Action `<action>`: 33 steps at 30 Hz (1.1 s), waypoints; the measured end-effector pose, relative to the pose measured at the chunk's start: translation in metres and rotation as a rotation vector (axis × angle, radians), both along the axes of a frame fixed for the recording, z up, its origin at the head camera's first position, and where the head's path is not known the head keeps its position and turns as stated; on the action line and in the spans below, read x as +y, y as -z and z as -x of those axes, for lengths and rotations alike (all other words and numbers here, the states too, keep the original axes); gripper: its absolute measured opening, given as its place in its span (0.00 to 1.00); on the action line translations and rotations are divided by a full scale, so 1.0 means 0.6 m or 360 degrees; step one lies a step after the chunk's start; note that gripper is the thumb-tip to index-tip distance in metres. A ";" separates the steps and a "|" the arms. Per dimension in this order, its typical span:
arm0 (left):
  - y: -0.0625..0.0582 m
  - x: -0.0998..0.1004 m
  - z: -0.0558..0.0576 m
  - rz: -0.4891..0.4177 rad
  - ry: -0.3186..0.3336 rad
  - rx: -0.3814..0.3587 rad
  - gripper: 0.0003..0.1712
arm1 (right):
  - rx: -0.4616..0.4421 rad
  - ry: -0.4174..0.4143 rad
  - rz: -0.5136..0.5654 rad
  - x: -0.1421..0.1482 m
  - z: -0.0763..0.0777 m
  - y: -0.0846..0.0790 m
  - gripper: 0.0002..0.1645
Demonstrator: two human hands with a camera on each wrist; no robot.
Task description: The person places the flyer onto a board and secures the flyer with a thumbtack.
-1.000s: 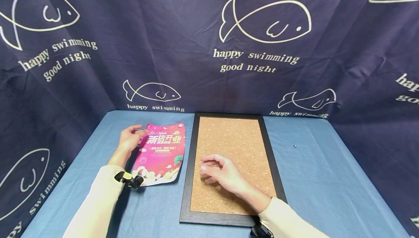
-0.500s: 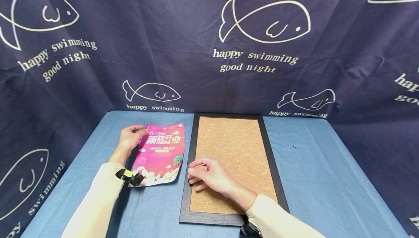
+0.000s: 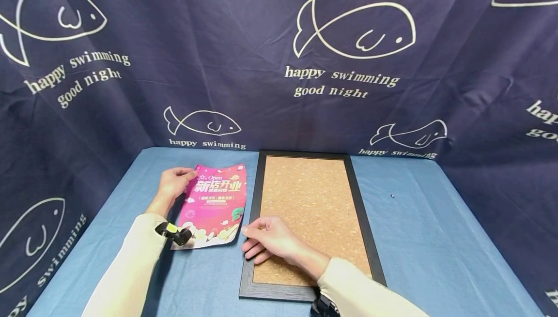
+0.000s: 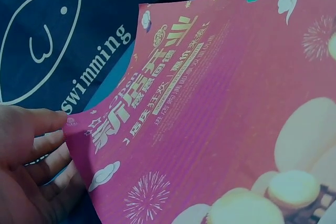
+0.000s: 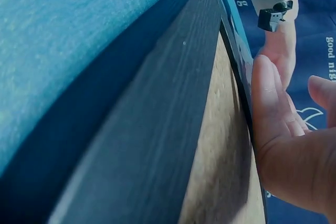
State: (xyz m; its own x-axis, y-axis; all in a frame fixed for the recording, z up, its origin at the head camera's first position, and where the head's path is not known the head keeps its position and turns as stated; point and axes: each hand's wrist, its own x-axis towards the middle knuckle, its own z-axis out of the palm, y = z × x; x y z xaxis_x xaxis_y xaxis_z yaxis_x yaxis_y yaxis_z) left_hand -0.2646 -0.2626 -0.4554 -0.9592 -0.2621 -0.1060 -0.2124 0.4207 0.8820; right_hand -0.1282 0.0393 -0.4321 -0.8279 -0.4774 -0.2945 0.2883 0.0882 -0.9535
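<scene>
My left hand pinches the upper left corner of a pink poster printed with white and gold lettering. In the left wrist view, the poster curves away from the fingertips, and its corner lies between finger and thumb. To its right lies a cork board with a black wooden frame. My right hand hovers over the left side of that frame, its fingers loosely bent and close to the poster's lower right corner. Nothing shows between the right fingers in the right wrist view, where the frame fills the middle.
Blue cloth covers the table. Dark blue curtains with white fish drawings close off the back and sides. A tiny object lies on the cloth right of the board.
My right hand has moved left from over the cork to the frame's left side, near the poster. The left hand and the poster have hardly moved.
</scene>
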 end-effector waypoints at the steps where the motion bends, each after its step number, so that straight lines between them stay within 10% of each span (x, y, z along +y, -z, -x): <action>1: 0.000 -0.001 0.000 0.0004 0.0000 0.0000 0.22 | -0.0012 -0.0004 -0.0007 -0.002 0.000 0.001 0.20; 33: -0.001 -0.006 0.005 -0.0078 0.0026 -0.0019 0.21 | -0.0072 -0.0112 -0.0243 -0.047 0.015 0.001 0.16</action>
